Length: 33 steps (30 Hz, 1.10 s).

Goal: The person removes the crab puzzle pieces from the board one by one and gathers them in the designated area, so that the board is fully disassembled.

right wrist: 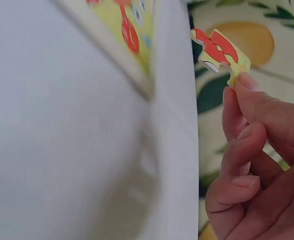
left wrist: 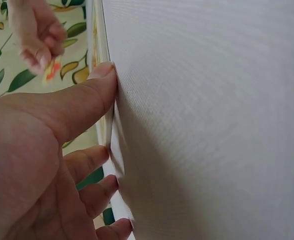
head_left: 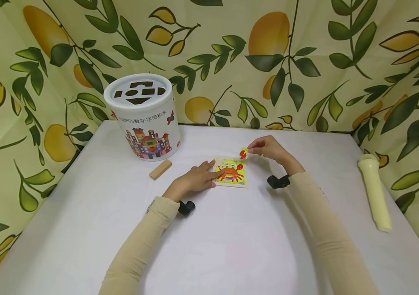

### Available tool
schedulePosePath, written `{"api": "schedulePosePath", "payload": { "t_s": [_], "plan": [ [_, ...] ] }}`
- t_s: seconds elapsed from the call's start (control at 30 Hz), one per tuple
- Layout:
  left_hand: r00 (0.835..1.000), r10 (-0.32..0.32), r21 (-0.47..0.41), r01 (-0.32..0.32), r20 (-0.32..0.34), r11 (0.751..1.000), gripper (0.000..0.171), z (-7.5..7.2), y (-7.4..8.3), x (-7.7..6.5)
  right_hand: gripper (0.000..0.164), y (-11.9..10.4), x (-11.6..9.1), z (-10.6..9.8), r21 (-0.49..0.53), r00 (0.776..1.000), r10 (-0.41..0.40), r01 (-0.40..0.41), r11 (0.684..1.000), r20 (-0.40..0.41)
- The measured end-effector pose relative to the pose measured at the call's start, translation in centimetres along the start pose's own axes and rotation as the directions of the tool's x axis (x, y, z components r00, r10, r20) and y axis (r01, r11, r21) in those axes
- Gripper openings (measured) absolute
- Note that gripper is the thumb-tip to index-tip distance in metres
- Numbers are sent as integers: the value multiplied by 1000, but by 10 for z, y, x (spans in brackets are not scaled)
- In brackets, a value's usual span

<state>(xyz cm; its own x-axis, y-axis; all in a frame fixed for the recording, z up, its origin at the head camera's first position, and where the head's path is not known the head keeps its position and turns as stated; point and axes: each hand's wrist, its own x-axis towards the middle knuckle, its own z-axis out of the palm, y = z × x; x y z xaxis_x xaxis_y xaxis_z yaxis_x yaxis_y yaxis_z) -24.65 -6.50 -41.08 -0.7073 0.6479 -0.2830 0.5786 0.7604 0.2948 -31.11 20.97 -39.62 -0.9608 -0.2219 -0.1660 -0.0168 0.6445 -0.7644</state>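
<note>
A small crab jigsaw puzzle (head_left: 233,177) in a pale frame lies flat on the white table. Its left side is under the fingers of my left hand (head_left: 198,178), which rests there spread out. Above the board's upper right corner, my right hand (head_left: 270,148) pinches a puzzle piece (head_left: 243,153) between thumb and index finger. The right wrist view shows that piece (right wrist: 217,47) as red and yellow with knobbed, notched edges, held clear of the board. Up close in the left wrist view, the thumb and fingertips of the left hand (left wrist: 52,135) touch down along the board and table.
A white printed bucket (head_left: 144,119) with shaped holes in its lid stands at the back left. Near its base lies a wooden block (head_left: 160,169). A cream stick with a wider head (head_left: 375,192) lies by the right edge. Fruit-patterned cloth (head_left: 224,61) hangs around the table.
</note>
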Motion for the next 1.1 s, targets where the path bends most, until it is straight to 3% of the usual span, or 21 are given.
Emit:
{"api": "schedulePosePath", "payload": {
  "t_s": [0.13,0.3,1.1],
  "plan": [
    [1000,12,4,-12,-13,1000,51,1,-1,0,23,16,-7,-21,-50,994,88,-85,995,58],
    [999,26,-11,-26,-31,1000,50,-2,-1,-2,24,26,-7,-23,-122,988,96,-80,989,123],
    [999,25,-45,-27,-41,999,51,0,2,-6,22,35,-8,-7,-150,992,124,-122,981,4]
  ]
}}
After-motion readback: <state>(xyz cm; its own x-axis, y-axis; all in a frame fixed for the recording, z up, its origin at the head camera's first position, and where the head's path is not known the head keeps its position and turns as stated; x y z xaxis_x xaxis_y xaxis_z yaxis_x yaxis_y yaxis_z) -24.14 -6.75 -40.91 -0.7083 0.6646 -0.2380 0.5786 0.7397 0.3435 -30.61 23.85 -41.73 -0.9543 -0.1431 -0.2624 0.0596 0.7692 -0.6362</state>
